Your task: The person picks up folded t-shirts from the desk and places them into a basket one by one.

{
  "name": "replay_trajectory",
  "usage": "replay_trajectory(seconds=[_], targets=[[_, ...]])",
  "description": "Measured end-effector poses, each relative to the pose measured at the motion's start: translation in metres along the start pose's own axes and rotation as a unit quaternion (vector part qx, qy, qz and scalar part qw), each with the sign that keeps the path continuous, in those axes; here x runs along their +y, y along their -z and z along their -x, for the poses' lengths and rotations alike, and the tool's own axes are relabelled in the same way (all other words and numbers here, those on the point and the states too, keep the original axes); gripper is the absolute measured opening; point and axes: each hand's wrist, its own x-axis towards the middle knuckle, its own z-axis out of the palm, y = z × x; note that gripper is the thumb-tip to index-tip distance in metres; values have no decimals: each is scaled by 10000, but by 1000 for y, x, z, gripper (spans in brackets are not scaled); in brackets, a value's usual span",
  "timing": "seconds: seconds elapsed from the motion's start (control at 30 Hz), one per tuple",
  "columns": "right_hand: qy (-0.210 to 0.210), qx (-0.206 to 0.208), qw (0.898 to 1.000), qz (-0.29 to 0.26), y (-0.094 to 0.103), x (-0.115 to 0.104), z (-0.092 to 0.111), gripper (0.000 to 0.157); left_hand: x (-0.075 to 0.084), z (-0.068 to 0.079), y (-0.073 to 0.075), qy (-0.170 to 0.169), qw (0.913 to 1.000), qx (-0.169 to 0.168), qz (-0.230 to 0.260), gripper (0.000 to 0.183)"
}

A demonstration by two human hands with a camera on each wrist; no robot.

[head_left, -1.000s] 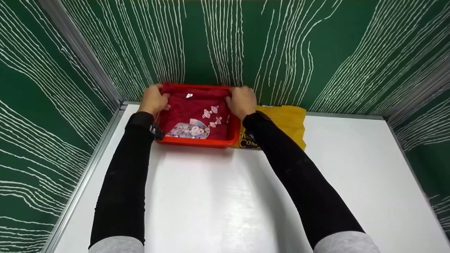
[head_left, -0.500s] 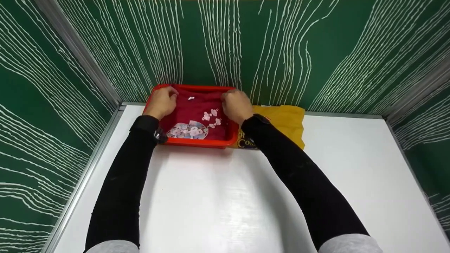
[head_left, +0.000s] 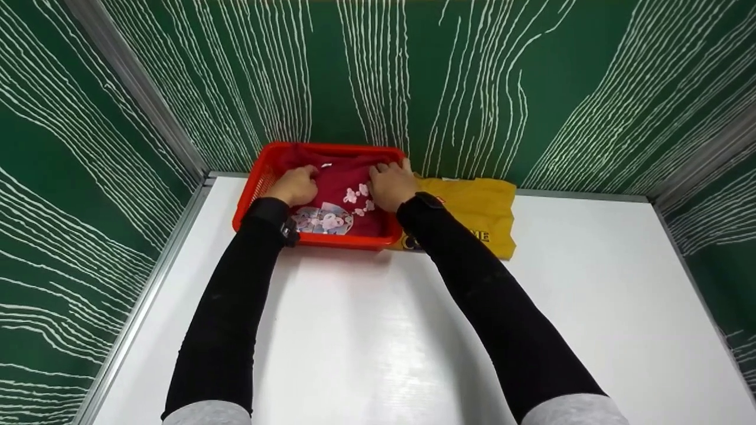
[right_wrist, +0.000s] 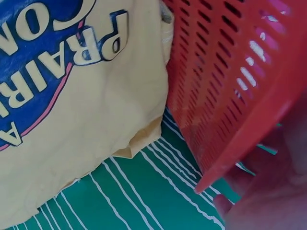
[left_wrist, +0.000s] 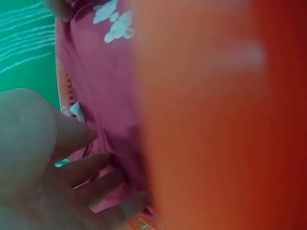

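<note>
A dark red shirt (head_left: 331, 177) with pink flower prints and a white neck tag lies folded inside a red plastic basket (head_left: 331, 240). My left hand (head_left: 295, 186) rests on the shirt's left part; in the left wrist view its fingers (left_wrist: 96, 187) are spread and loosely bent against the cloth. At the basket's right side, my right hand (head_left: 391, 185) reaches over the rim, its fingertips touching the shirt's right edge. From the right wrist, part of that hand (right_wrist: 273, 187) shows beyond the perforated basket wall (right_wrist: 216, 72).
A folded yellow shirt (head_left: 478, 206) with dark lettering lies right of the basket, partly under my right forearm. Both sit on a white table (head_left: 354, 330) against a green wall (head_left: 437, 77) with white wavy lines. Metal edging (head_left: 147, 283) borders the table on the left.
My left hand has left the basket's back-left rim and moved right and nearer onto the shirt. My right hand has come slightly nearer. The shirt's left side has drawn inward, baring the basket's left wall.
</note>
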Motion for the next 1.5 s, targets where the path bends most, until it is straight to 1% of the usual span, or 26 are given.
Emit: replay_trajectory(seconds=[0.07,0.1,0.17,0.27,0.33,0.37,0.43,0.5,0.6,0.7,0.77,0.83,0.87,0.93,0.97,1.03,1.13,1.2,1.23,1.3,1.37,1.43,1.5], targets=[[7,-78,9999,-67,-2,2,0,47,-6,-3,-4,-188,9998,9,-87,57],[20,-92,9999,-120,-3,2,0,47,-4,0,-3,-250,9996,59,-109,55],[51,16,9997,-256,-4,2,1,44,10,23,6,-324,9993,153,-102,50],[210,423,9971,-590,-3,0,6,34,39,64,22,-383,9987,342,-28,41],[436,623,9934,-860,-2,-3,11,28,60,93,30,-420,9986,329,-45,37],[580,617,9911,-1024,-1,-6,15,26,65,102,31,-466,9984,292,-125,35],[888,405,9853,-1402,1,-12,23,26,74,114,29,-543,9979,89,-352,31],[1118,-2,9784,-1737,2,-18,32,27,81,123,27,-614,9958,-224,-636,29],[1296,-570,9709,-1933,2,-27,41,27,86,128,20,-649,9898,-670,-1076,28],[1231,-932,9714,-1805,-1,-33,45,31,89,129,13,-562,9829,-949,-1472,31],[1128,-1075,9729,-1708,-3,-36,47,33,92,130,8,-492,9800,-1048,-1616,32],[1046,-1101,9734,-1718,-6,-37,50,33,96,132,5,-475,9782,-1073,-1714,32],[1026,-1050,9734,-1760,-6,-36,52,33,98,134,3,-495,9782,-1038,-1729,32],[1060,-780,9717,-1962,-7,-34,57,32,105,138,0,-588,9804,-852,-1675,28],[1094,-578,9699,-2098,-6,-32,60,32,109,140,-1,-658,9820,-708,-1622,25],[1181,-37,9650,-2340,-4,-27,66,29,120,145,-3,-855,9858,-336,-1409,20],[1236,748,9516,-2714,2,-17,78,26,140,155,-6,-1275,9873,209,-926,17],[1211,1065,9434,-2899,7,-7,88,26,155,163,-10,-1552,9846,419,-686,18],[1190,1146,9405,-2970,10,-2,94,26,162,166,-13,-1692,9823,491,-642,18],[1152,1194,9367,-3082,13,10,106,26,176,173,-20,-1952,9775,553,-577,20],[1148,1200,9365,-3089,14,23,120,26,188,181,-32,-2098,9748,502,-569,32],[1149,1219,9381,-3030,11,36,133,24,200,189,-45,-2215,9732,367,-507,44],[1126,1217,9410,-2950,7,48,146,23,209,196,-59,-2238,9737,165,-404,54]])
